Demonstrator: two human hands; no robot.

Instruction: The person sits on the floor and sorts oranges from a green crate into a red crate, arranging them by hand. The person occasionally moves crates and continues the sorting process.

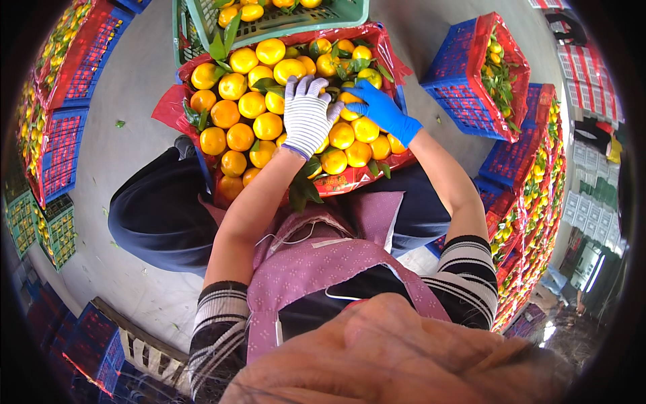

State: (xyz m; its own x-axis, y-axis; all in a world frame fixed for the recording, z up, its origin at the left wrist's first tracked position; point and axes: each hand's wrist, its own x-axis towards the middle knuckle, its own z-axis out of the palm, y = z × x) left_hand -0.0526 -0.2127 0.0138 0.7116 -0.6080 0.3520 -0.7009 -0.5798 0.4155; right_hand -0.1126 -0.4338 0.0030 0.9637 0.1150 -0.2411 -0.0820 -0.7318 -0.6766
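My left hand (pixel 308 112), in a white glove with dark stripes, lies palm down over mandarins in a crate lined with red plastic film (pixel 169 107). Its fingers bend over the fruit, and whatever is under the palm is hidden. Just to its right, my right hand (pixel 381 111) wears a blue glove. Its thumb and fingers are around a yellow-orange mandarin (pixel 346 98) among the other fruit. Rows of orange mandarins (pixel 268 125), some with green leaves (pixel 303 189), fill the crate. The crate sits between my knees.
A green plastic crate (pixel 282 31) holding mandarins stands against the far side. At right is a blue crate (pixel 449 76) with red lining and leafy fruit. Stacked crates (pixel 509 164) rise beyond it. More blue crates (pixel 65 151) stand left, and an empty-looking one (pixel 96 343) lower left.
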